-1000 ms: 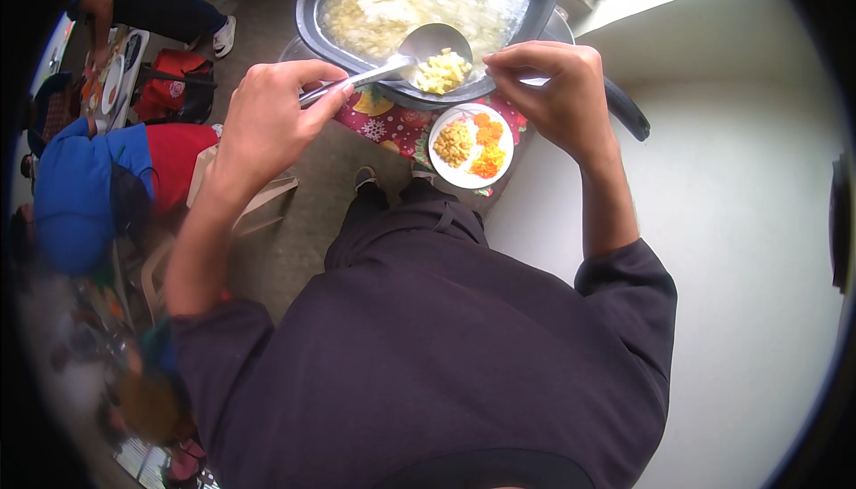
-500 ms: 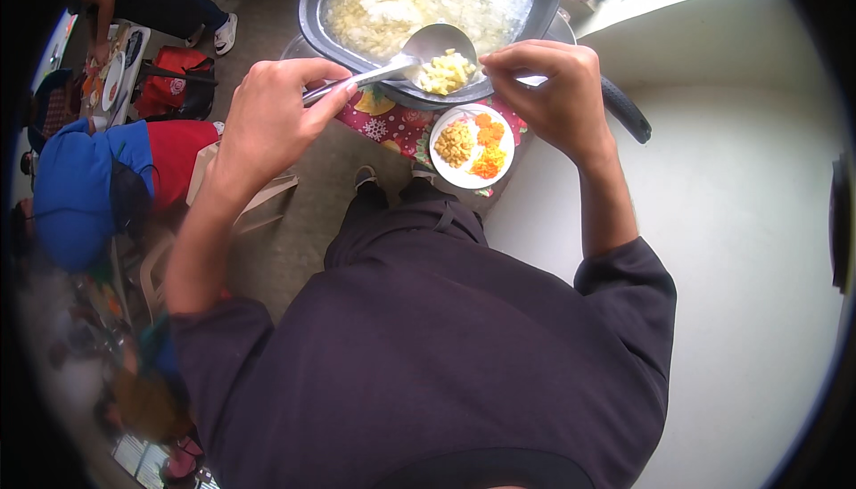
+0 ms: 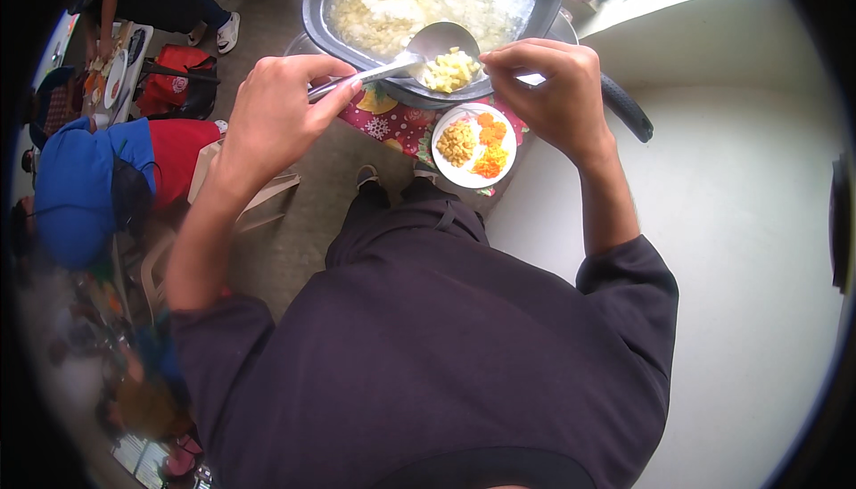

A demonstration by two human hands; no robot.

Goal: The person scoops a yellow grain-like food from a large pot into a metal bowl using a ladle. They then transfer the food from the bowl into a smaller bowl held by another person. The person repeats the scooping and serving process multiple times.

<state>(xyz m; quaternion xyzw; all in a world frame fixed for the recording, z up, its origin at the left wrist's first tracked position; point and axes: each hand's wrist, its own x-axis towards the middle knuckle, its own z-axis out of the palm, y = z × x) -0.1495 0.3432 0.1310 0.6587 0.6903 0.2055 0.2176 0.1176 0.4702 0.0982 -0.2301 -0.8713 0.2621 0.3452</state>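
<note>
My left hand [image 3: 290,115] grips the handle of a metal ladle [image 3: 385,70], fingers wrapped round it. The ladle's bowl hangs over the near rim of a large dark pan [image 3: 314,8] holding pale, cloudy liquid and small bits. Pale yellow diced pieces [image 3: 450,71] lie in the bowl. My right hand [image 3: 555,83] is closed in a pinch at the bowl's right edge; I cannot make out what its fingers hold. Below the pan, a white plate [image 3: 470,180] carries separate heaps of tan, orange and yellow-orange chopped food.
A patterned red tablecloth [image 3: 415,123] lies under the plate. A black handle [image 3: 627,107] sticks out right of the pan, near a pale wall [image 3: 731,186]. To the left are a person in blue and red [image 3: 76,186], a red bag [image 3: 174,83] and a beige chair [image 3: 259,199].
Hardly anything differs. The view has shifted very slightly; both hands and the ladle keep their places over the pan's rim.
</note>
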